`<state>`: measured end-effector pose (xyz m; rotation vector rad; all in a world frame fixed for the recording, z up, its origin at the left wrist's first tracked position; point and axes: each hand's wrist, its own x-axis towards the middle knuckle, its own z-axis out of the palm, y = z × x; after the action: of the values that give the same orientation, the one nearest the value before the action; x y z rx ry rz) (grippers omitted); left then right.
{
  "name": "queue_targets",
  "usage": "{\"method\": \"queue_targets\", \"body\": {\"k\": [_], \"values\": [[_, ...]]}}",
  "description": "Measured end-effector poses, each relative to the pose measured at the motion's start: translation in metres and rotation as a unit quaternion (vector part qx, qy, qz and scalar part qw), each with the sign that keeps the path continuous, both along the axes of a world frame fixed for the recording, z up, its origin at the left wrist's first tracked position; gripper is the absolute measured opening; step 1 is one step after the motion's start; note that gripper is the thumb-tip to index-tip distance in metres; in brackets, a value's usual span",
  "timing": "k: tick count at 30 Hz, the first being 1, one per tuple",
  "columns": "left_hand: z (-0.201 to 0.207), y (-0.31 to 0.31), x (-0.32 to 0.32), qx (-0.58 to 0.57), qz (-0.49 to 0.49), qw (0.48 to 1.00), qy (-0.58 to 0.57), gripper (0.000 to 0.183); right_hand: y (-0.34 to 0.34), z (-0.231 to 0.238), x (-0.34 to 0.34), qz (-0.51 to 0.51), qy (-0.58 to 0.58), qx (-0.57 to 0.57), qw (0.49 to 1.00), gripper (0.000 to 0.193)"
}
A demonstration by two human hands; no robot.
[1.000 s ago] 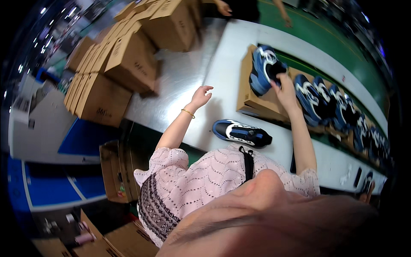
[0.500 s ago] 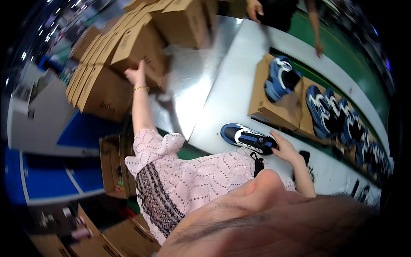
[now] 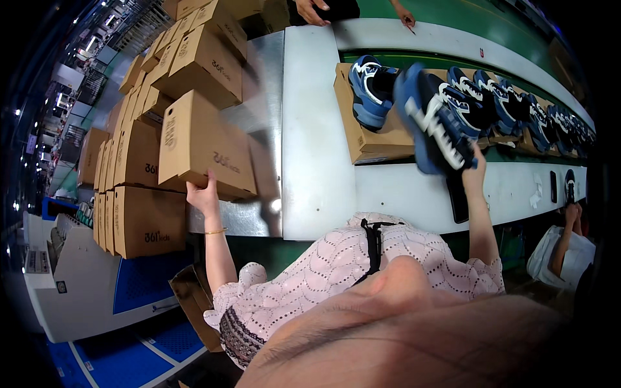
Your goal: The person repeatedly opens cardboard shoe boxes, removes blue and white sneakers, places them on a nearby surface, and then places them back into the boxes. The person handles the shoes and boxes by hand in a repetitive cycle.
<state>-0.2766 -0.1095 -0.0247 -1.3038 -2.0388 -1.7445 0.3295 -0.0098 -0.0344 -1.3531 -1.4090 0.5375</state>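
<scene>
My left hand (image 3: 204, 193) is closed on the near edge of a brown cardboard shoebox (image 3: 217, 147), thumb on its printed side. The box is tilted over the metal tabletop, beside stacked boxes. Off to the right, my right hand (image 3: 477, 173) grips one end of a blue, black and white sneaker (image 3: 430, 123), smeared by motion. The sneaker is lifted off the white table, sole toward the left. It partly covers the row behind it. A matching sneaker (image 3: 372, 94) stands on an open-laid cardboard box (image 3: 352, 132) to its left.
Stacked shoeboxes (image 3: 147, 223) fill the left. More sneakers (image 3: 508, 100) line the conveyor to the right. A dark phone (image 3: 457, 200) lies on the white table (image 3: 310, 149). A co-worker's hands (image 3: 313, 10) show at the far side; another person (image 3: 563, 249) handles a shoe at right.
My right hand has lifted the sneaker off the white table and moved it toward the row of shoes. My left hand now grips a tilted shoebox nearer me. The view has turned.
</scene>
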Motion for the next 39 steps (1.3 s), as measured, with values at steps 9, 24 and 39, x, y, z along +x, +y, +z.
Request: {"method": "queue_targets", "body": {"k": [9,24,39], "values": [[0.072,0.102,0.069,0.011,-0.291,0.905,-0.309,0.021,0.104,-0.021,-0.016,-0.014,-0.135,-0.102,0.985,0.024],[0.081,0.184,0.179,-0.109,-0.653,0.646,-0.381,0.060,0.015,0.143,-0.098,0.335,0.077,0.144,0.928,0.055],[-0.055,0.139,0.304,-0.263,-0.380,0.851,0.249,0.047,0.124,0.054,-0.132,0.181,-0.289,-0.079,0.937,0.019]]}}
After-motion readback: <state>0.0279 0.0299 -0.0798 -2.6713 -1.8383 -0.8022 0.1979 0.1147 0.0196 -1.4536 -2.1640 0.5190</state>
